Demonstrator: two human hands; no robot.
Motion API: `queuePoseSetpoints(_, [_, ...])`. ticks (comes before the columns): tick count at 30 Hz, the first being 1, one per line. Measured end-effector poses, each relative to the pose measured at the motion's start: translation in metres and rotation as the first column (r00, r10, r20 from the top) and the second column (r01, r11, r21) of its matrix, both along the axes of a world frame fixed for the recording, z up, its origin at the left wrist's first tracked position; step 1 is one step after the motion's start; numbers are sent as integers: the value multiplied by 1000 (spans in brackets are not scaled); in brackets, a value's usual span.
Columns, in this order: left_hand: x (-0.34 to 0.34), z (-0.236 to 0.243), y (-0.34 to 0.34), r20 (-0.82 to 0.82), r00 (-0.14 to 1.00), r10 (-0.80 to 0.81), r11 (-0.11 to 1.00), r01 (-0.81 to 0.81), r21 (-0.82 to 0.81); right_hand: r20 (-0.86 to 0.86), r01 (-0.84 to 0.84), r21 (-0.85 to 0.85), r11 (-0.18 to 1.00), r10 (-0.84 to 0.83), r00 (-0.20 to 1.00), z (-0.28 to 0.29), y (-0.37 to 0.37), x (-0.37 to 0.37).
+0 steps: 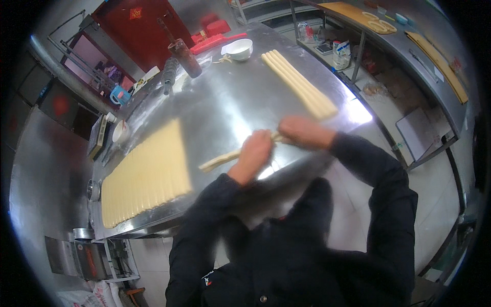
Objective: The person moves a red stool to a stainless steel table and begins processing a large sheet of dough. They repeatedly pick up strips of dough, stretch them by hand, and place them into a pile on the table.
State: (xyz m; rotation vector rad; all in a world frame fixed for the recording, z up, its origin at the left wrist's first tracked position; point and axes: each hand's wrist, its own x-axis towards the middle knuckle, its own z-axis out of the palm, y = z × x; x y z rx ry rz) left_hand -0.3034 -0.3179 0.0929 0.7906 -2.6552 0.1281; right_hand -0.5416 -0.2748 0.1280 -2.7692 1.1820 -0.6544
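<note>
Dough strip [221, 160], one, left hand [257, 149], right hand [306, 131], both clamped on it, one dough sheet [148, 174]

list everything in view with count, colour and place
Steel table: one, silver, centre
Ridged dough sheet: one, pale yellow, table's left
Dough ropes: about four, pale yellow, table's right
Held dough strip: one, pale yellow, in hands
Large bowl: one, white, far side
Jug: one, blue, upper left
Door: one, red, upper left
Side bench: one, grey, right
Smaller clutter: uncounted, mixed, around edges
Sleeves: two, black, below
Left hand: one, bare, centre
Right hand: one, bare, centre
</note>
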Motion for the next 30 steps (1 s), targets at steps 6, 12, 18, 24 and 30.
queuePoseSetpoints(6, [-16,9,2,55,996,-63,998,62,32,198,17,-19,1000,-13,980,-13,11,-26])
queuePoseSetpoints(12, [-45,-4,-5,-44,992,-116,991,113,-75,59,47,-96,994,-41,997,-11,17,-30])
queuePoseSetpoints(18, [-66,-11,-4,-47,986,-163,986,162,-27,-29,158,-79,984,-161,987,-13,33,-41])
queuePoseSetpoints(24, [-66,-16,0,-52,991,-122,991,120,-55,70,302,-137,943,-295,953,-29,53,-53])
queuePoseSetpoints(30, [-40,9,7,-84,996,-26,979,42,202,-102,221,-227,948,-249,963,-15,58,-51])
